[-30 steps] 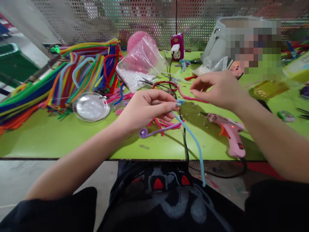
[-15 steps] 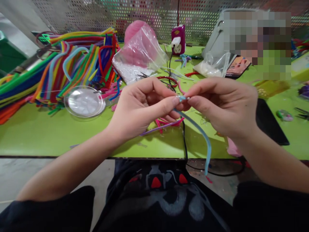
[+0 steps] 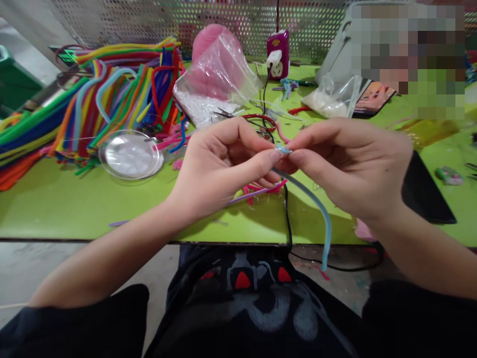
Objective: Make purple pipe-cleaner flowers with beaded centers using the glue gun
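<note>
Stem (image 3: 327,229), light blue and fuzzy, hangs from between the two hands in a downward curve, its free tip seen past the near table edge. We judge it very light, soft on the outside and springy within, with enough stiffness to keep a bend; we expect little slip, though hard pinching could flatten the nap. At the top, a small blue piece (image 3: 283,149) shows with pale glints; we cannot tell whether it is joined to the stem, as the fingers hide that part. Left hand (image 3: 219,166): thumb and forefinger narrow, pinching the left end of the small piece, the stem emerging below the thumb. Right hand (image 3: 354,166): thumb and forefinger also narrow, nipping the piece's opposite end. We would take hold just there, at the ends, with fingertip pressure only, and leave the long tail loose. We note the surface as a smooth green table (image 3: 85,214), littered beneath the hands with magenta scraps (image 3: 253,190). Leftward lie a clear round dish (image 3: 128,178) and a thick bundle of coloured stems (image 3: 108,94); behind, a pink ball (image 3: 216,52) partly under clear plastic. A black cable (image 3: 287,214) crosses the near edge, while a pink handle (image 3: 364,230) shows beside the right wrist. A purple socket block (image 3: 279,49) stands before a perforated panel (image 3: 122,22); we see grey floor (image 3: 20,271) below.
</note>
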The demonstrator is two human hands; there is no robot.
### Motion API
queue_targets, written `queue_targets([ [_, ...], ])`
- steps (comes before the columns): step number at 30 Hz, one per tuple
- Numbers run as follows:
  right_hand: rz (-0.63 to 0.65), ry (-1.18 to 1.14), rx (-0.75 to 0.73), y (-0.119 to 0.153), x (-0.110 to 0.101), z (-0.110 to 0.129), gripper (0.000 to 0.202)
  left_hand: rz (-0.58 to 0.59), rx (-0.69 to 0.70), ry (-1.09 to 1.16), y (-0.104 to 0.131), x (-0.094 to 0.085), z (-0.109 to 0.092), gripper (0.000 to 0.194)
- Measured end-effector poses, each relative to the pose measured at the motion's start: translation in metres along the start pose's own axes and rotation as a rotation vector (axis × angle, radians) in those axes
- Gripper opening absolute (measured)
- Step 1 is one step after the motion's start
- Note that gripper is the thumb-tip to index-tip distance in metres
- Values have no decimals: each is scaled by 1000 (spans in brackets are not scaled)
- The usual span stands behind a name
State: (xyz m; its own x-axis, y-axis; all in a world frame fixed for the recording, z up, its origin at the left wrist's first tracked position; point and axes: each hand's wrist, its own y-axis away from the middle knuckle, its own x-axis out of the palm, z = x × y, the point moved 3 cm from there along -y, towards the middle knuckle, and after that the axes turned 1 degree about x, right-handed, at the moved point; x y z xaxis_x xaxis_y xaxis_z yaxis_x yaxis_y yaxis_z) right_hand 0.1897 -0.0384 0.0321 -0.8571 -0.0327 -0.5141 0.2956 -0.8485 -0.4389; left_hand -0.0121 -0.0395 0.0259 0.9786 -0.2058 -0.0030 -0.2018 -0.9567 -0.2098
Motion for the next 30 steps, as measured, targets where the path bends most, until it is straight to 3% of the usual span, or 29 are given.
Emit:
queue_targets([
  [3, -123, 29, -174, 3, 2, -1, 8, 33, 88, 79, -3, 3, 3, 25],
  [6, -155, 93, -363, 3, 5, 2, 7, 64, 169, 120, -5, 5, 6, 24],
  [11, -242, 464, -670, 2, 4, 11, 13, 77, 99, 144, -4, 5, 7, 28],
  [13, -268, 512, -753, 3, 5, 12, 14, 106, 44, 163, -4, 5, 7, 28],
  [20, -209, 403, -724, -2, 1, 9, 14, 196, 20, 238, -9, 3, 8, 15],
  [27, -237, 623, -795, 2, -4, 10, 15, 180, 15, 234, -9, 4, 7, 14],
  [30, -247, 743, -823, 3, -3, 10, 6, 162, -12, 138, -9, 5, 6, 19],
])
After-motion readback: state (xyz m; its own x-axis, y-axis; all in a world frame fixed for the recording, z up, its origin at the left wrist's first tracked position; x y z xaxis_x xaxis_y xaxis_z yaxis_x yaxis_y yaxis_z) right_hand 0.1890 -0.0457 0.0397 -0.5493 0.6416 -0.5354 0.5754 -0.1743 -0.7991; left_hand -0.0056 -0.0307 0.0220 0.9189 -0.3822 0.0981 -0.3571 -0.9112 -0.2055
